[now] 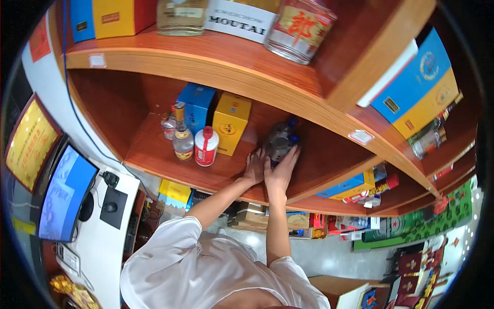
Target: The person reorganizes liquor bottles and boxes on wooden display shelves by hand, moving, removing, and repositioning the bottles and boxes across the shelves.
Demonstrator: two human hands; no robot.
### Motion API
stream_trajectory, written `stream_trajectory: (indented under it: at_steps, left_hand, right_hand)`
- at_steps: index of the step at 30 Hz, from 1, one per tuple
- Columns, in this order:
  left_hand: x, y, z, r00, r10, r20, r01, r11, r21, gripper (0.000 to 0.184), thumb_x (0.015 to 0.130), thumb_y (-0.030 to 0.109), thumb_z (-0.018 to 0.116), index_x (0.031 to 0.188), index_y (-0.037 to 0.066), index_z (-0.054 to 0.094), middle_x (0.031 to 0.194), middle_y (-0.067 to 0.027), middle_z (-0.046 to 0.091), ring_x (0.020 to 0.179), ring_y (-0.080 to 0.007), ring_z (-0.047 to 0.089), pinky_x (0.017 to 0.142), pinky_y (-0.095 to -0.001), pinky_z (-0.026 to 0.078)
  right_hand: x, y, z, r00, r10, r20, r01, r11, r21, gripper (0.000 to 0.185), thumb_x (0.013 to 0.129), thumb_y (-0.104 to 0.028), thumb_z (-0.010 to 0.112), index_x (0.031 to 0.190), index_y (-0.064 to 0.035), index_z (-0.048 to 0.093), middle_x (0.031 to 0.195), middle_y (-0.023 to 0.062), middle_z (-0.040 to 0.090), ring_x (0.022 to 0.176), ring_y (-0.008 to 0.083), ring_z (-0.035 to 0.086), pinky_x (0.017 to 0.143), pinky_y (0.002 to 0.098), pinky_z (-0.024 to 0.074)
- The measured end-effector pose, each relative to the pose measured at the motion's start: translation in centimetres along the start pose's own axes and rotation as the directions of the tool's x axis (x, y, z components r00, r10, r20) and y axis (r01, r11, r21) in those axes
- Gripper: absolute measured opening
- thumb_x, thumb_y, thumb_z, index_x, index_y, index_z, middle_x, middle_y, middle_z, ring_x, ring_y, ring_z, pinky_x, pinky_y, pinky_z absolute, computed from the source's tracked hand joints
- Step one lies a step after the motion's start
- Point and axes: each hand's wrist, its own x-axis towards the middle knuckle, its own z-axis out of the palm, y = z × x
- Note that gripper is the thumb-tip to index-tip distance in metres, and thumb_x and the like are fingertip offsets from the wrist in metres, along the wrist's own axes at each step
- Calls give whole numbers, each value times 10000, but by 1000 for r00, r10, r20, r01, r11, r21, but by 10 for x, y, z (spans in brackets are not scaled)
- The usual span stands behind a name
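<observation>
Inside the middle compartment of a wooden shelf (206, 172), both my hands reach in side by side. Dark, clear-looking bottles with blue caps (280, 141) stand close together between them; shade hides their labels and exact number. My left hand (254, 166) presses on their left and front side. Around the right and front side curves my right hand (282, 167). To the left stand a white bottle with a red cap (206, 148), a clear bottle with a gold cap (182, 139) and a smaller bottle (168, 126). Behind these are a yellow box (232, 123) and a blue box (196, 107).
The upper shelf board (216, 54) overhangs my hands and carries bottles and a white Moutai box (240, 20). On the left, a white desk (110, 242) holds a monitor (67, 193) and a mouse (110, 207). Cartons (252, 216) sit below the shelf.
</observation>
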Motion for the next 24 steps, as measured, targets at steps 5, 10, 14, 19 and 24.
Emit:
stream_trajectory:
  at_steps: [5, 10, 14, 19, 24]
  left_hand:
    - [-16, -1, -1, 994, 82, -76, -87, 994, -59, 823, 936, 396, 563, 1553, -39, 236, 1612, -284, 223, 1488, -446, 190, 1198, -597, 176]
    - [-82, 18, -134, 983, -21, 182, 116, 838, -533, 431, 906, 189, 671, 1294, 6, 630, 1241, -209, 665, 1139, -320, 648, 970, -444, 520]
    - [-150, -34, -215, 939, -338, -60, 199, 679, -707, 257, 869, 50, 733, 1118, 8, 690, 908, -38, 723, 813, -112, 673, 708, -248, 556]
    - [-166, -105, -267, 812, -475, -339, 272, 822, -501, 662, 808, 169, 841, 1368, -10, 538, 1299, -184, 606, 1164, -267, 617, 951, -392, 543]
    - [-138, -124, -256, 868, -416, -272, 231, 822, -521, 976, 750, 184, 887, 1523, -38, 333, 1452, -231, 527, 1340, -340, 538, 1099, -441, 459]
  right_hand:
    - [-24, -27, -6, 999, -49, -1, 49, 990, 131, 828, 875, -136, 712, 1540, 63, 261, 1605, 339, 180, 1487, 499, 226, 1219, 475, 264]
    - [-42, -28, 22, 961, -177, 210, 110, 949, 296, 559, 878, -146, 719, 1379, 27, 539, 1402, 264, 535, 1301, 430, 523, 1097, 466, 433]
    - [-47, -46, 67, 913, -71, 401, -116, 898, 424, 582, 847, -219, 791, 1328, 32, 579, 1324, 250, 593, 1202, 392, 601, 1027, 437, 490]
    - [-54, -61, 140, 906, -166, 390, -61, 859, 508, 858, 769, -248, 869, 1446, 34, 425, 1355, 261, 570, 1274, 397, 556, 1052, 442, 462]
    - [-54, -75, 156, 906, -26, 423, -212, 836, 506, 890, 734, -250, 894, 1437, 27, 422, 1324, 251, 599, 1229, 392, 597, 1019, 442, 487]
